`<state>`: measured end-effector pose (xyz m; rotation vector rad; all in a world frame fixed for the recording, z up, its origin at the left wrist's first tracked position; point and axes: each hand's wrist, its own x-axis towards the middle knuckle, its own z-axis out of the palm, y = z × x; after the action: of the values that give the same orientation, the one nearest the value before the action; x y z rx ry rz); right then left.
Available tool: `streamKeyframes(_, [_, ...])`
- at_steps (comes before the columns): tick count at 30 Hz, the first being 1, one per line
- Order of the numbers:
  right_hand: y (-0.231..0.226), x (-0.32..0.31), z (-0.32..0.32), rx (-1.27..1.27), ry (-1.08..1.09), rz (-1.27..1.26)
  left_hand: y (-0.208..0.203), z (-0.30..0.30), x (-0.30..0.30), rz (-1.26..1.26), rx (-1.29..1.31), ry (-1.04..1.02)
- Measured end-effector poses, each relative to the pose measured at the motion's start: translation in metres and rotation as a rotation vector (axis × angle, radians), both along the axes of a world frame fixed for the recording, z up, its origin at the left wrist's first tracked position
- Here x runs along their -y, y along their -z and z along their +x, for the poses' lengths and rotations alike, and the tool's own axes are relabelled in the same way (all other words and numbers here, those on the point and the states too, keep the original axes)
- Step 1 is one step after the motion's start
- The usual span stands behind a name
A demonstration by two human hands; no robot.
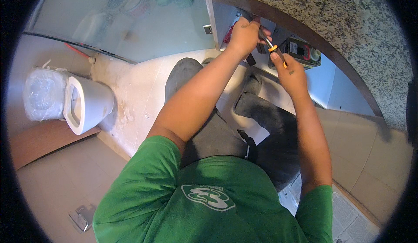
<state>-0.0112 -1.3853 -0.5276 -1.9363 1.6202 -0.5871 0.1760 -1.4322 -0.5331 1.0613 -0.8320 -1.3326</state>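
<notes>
Both of my hands are raised at the opening of a cabinet under a granite counter. My right hand (289,74) is closed round the black and orange handle of a screwdriver (273,48), whose metal shaft slants up and left toward my left hand (244,36). That left hand is closed too, its fingers curled round a dark piece (244,14) beside the screwdriver's far end. The tip is hidden, and I cannot make out the dark piece's kind. Dark strips hang below these fingers, and something red (228,34) shows behind the hand.
A dark crate (317,63) with bottles stands inside the cabinet. The granite counter (344,12) curves overhead at upper right. A glass panel (165,29) stands at upper left, and a toilet (93,105) with a plastic-wrapped tank is at left. Newspaper (352,219) lies at lower right.
</notes>
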Motion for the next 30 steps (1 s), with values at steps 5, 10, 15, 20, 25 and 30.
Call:
streamKeyframes(5, [0.002, -0.011, 0.007, -0.016, 0.005, 0.003, 0.003, 0.004, -0.008, -0.022, 0.05, 0.011])
streamKeyframes(10, [0.0, -0.014, 0.009, 0.017, 0.008, -0.007, 0.0, 0.005, -0.012, -0.014, 0.041, 0.008])
streamKeyframes(15, [0.002, -0.012, 0.01, 0.021, 0.012, 0.028, 0.0, 0.008, -0.009, -0.007, 0.056, 0.014])
streamKeyframes(20, [0.004, -0.009, 0.011, 0.012, 0.012, 0.002, -0.001, 0.01, -0.007, -0.011, 0.039, 0.029])
streamKeyframes(25, [-0.004, -0.009, 0.011, 0.063, -0.002, 0.049, -0.005, 0.01, -0.006, -0.016, 0.047, 0.032])
streamKeyframes(30, [-0.005, -0.005, 0.009, 0.008, 0.008, 0.033, -0.004, 0.007, -0.001, -0.006, 0.005, 0.008])
